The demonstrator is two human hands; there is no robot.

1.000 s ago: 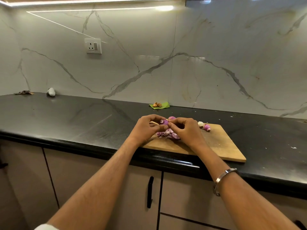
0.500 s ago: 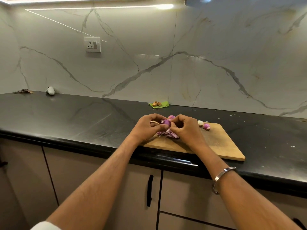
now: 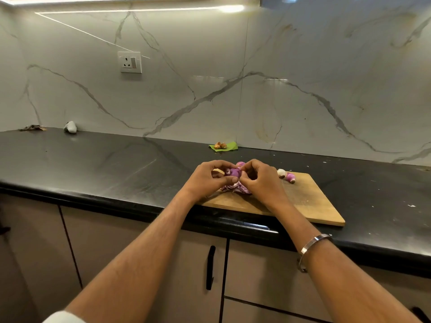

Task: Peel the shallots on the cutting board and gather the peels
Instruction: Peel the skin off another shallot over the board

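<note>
A wooden cutting board [image 3: 310,203] lies on the black counter. Over its left end my left hand [image 3: 205,179] grips a purple shallot [image 3: 233,172] with curled fingers and thumb. My right hand [image 3: 261,180] pinches the skin at the shallot's top. A pile of purple peels [image 3: 235,189] lies on the board under both hands. Another shallot [image 3: 240,163] peeks out just behind my fingers. Two more shallots [image 3: 287,175] rest near the board's far edge, to the right of my right hand.
A green leaf with small brown pieces [image 3: 222,145] sits by the marble backsplash. A pale lump [image 3: 70,127] and dry scraps [image 3: 32,128] lie at the far left of the counter [image 3: 93,164]. Cabinet doors with black handles [image 3: 210,268] are below.
Both hands stay on the same shallot over the peel pile. My right fingers have shifted up to the shallot's top, and more of its purple surface shows.
</note>
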